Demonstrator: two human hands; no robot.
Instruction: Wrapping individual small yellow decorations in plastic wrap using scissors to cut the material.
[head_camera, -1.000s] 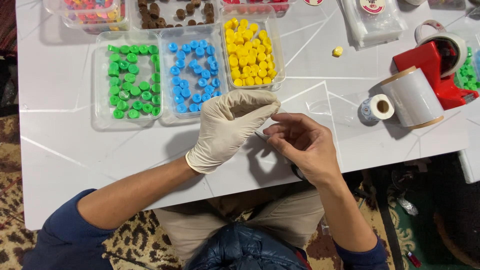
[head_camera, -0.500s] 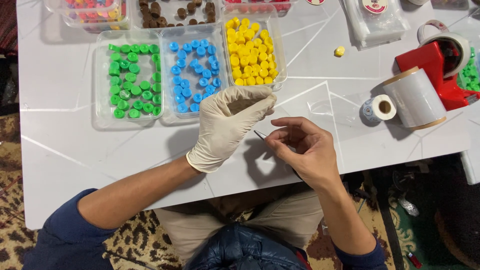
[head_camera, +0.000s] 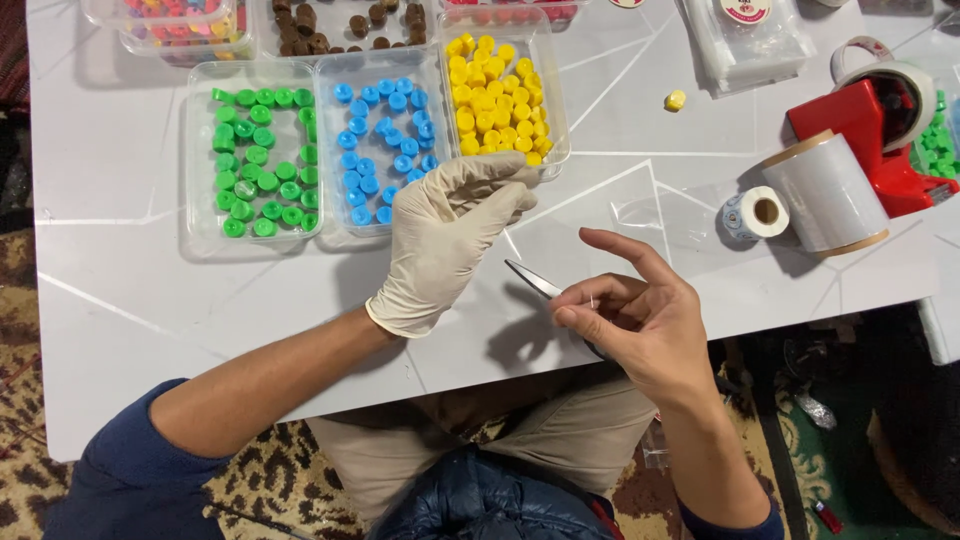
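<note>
At the far left a leopard-patterned rug (head_camera: 40, 330) covers the floor beside a white tabletop (head_camera: 130, 300) crossed by thin pale lines. On its left part stands a clear tray of green caps (head_camera: 255, 160), and just beside it a clear tray of blue caps (head_camera: 385, 140). Behind these, at the far edge, sit a tub of mixed coloured pieces (head_camera: 180, 25) and a tub of brown pieces (head_camera: 340, 25).

The left hand (head_camera: 445, 235), in a cream glove, lies over the near edge of the blue tray with its fingers reaching to the near corner of a clear tray of yellow caps (head_camera: 500, 90); the fingers are curled loosely, and whether they grip a cap cannot be told. Just right of it, the bare right hand (head_camera: 635, 320) pinches metal tweezers (head_camera: 532, 280) between thumb and fingers, index finger raised, the tip pointing up-left toward the gloved hand, above the near middle of the tabletop.

Further right lie a sheet of clear film (head_camera: 650, 205), a single yellow cap (head_camera: 676, 100), a stack of clear bags (head_camera: 750, 45), a small roll of labels (head_camera: 757, 212), a large roll of clear film (head_camera: 825, 192) and a red tape dispenser (head_camera: 865, 125). Dark floor with clutter shows at the lower right.
</note>
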